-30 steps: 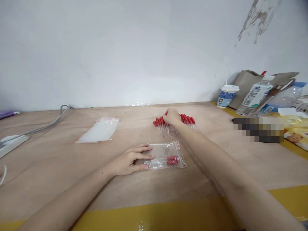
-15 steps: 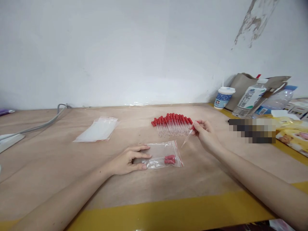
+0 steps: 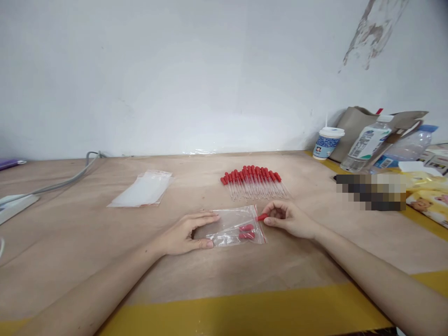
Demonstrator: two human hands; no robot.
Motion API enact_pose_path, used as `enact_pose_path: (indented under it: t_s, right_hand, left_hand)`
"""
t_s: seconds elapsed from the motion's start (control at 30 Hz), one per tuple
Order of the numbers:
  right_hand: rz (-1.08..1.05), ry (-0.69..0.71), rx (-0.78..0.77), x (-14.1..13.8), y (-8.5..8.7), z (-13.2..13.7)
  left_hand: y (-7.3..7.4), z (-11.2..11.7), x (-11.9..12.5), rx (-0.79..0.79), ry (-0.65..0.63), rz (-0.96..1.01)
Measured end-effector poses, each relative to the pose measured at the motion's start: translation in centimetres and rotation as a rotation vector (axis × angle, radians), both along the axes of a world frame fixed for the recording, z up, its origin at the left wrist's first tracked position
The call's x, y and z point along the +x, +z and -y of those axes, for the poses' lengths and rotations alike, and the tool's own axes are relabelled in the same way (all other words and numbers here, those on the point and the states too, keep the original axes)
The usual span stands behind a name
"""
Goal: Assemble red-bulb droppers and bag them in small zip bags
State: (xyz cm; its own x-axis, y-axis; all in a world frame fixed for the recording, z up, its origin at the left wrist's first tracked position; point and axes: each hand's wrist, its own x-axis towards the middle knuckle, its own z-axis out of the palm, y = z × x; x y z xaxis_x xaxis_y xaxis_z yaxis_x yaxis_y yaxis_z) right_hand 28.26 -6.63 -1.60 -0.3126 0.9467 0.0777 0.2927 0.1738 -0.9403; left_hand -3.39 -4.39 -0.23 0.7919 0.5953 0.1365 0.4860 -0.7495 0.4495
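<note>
A clear zip bag (image 3: 233, 216) lies flat on the table with red-bulbed droppers (image 3: 247, 232) inside it. My left hand (image 3: 191, 232) rests on the bag's left end, fingers spread. At the bag's red-edged right end, my right hand (image 3: 289, 219) pinches a dropper by its red bulb (image 3: 261, 217); the clear tube points left and reaches into the bag. Just behind, a fanned row of droppers (image 3: 257, 179) lies with bulbs toward the wall.
A stack of flat zip bags (image 3: 142, 189) lies back left, near a grey cable (image 3: 66, 181). On the right stand a paper cup (image 3: 327, 143), a water bottle (image 3: 367, 144) and a grey bag (image 3: 346, 133). Yellow tape (image 3: 245, 308) runs along the table's front edge.
My right hand has come left and down from beside the dropper row to the bag's end, and its dropper's tube has gone into the bag. My left hand has stayed put.
</note>
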Motion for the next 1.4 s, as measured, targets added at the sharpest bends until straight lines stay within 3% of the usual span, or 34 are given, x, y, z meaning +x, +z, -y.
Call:
enact_pose_path:
  t_s: [0.13, 0.37, 0.5, 0.7, 0.97, 1.13, 1.27, 1.4]
  right_hand:
    - [0.129, -0.005, 0.168, -0.9, -0.3, -0.1]
    - [0.222, -0.19, 0.294, -2.8, -1.4, -0.6]
    - [0.181, -0.139, 0.288, -3.1, -1.1, -0.4]
    - [0.127, 0.073, 0.223, -2.6, -0.1, -0.1]
    - [0.233, -0.139, 0.291, -3.0, -1.2, -0.5]
    - [0.256, -0.047, 0.395, -3.5, -0.7, -0.1]
    - [0.199, 0.051, 0.295, -3.1, -0.1, 0.1]
    - [0.133, -0.129, 0.192, -2.1, -0.6, -0.8]
  left_hand:
    - [0.2, 0.1, 0.1, 0.008, -0.01, 0.002]
    - [0.2, 0.0, 0.3, 0.024, -0.026, 0.03]
    - [0.1, 0.0, 0.3, 0.021, -0.029, 0.031]
    - [0.0, 0.0, 0.2, 0.006, -0.018, 0.002]
    - [-0.3, -0.1, 0.1, -0.001, -0.025, 0.057]
    - [-0.3, -0.1, 0.2, 0.004, -0.026, 0.055]
    - [-0.1, -0.1, 0.2, 0.009, -0.021, 0.015]
    - [0.4, 0.0, 0.2, -0.007, -0.043, -0.02]
